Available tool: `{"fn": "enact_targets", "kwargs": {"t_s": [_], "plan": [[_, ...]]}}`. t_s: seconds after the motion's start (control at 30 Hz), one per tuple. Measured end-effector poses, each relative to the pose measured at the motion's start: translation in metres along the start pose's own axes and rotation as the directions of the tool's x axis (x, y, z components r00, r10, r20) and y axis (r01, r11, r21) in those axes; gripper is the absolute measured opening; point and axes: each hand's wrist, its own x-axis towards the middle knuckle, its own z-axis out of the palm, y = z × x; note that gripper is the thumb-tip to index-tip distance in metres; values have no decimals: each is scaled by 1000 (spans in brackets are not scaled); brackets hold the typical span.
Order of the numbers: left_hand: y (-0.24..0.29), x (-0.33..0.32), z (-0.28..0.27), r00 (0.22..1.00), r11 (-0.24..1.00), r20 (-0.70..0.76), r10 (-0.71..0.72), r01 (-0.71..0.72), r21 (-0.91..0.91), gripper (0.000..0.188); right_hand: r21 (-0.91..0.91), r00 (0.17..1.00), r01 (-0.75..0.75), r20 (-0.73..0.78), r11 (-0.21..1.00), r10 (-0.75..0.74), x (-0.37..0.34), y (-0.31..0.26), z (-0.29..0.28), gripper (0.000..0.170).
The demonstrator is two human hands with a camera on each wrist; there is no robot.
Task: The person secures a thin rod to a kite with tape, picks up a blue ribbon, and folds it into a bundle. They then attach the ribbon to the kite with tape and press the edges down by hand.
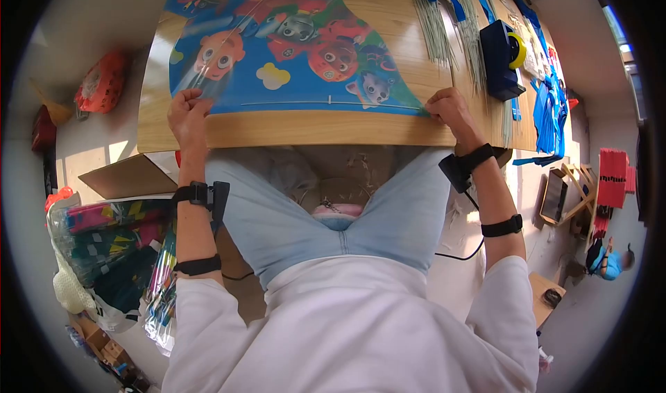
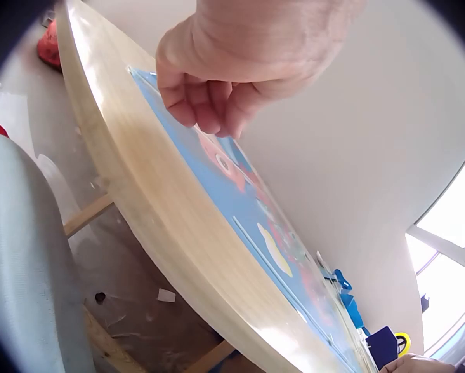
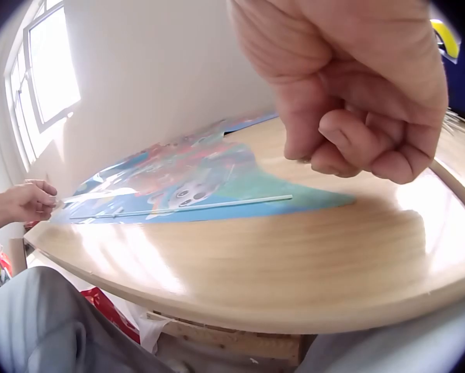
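A blue cartoon-printed sheet (image 1: 274, 91) lies on the wooden table (image 1: 277, 138), its straight edge near the table's front. Along that edge rests a thin pale rod (image 1: 298, 102) with a small crosspiece. At the sheet's left, the left hand (image 1: 189, 119) pinches a blurred clear strip (image 1: 229, 46) stretching up over the print; in the left wrist view this hand (image 2: 248, 62) has its fingertips together. The right hand (image 1: 454, 115) is beside the rod's right end. In the right wrist view its fingers (image 3: 357, 148) are curled above the table, with a tiny speck at the tips, unclear.
Pale rods (image 1: 433, 29), a dark blue tape dispenser (image 1: 498, 60) with yellow tape and blue straps (image 1: 550, 115) lie at the table's right. Wrapped colourful goods (image 1: 111, 247) stand at the lower left. Another person in blue (image 1: 610, 262) is far right.
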Motion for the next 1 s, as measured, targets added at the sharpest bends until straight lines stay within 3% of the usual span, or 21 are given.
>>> {"fn": "enact_targets", "kwargs": {"t_s": [0.57,1.0], "plan": [[-3,0,4,999,992,-15,36,-33,123,27,-376,984,82,-114,923,-134,6,8,16,18],[-17,7,3,998,990,-10,68,-66,126,26,-447,963,149,-137,882,-232,0,7,21,16]]}}
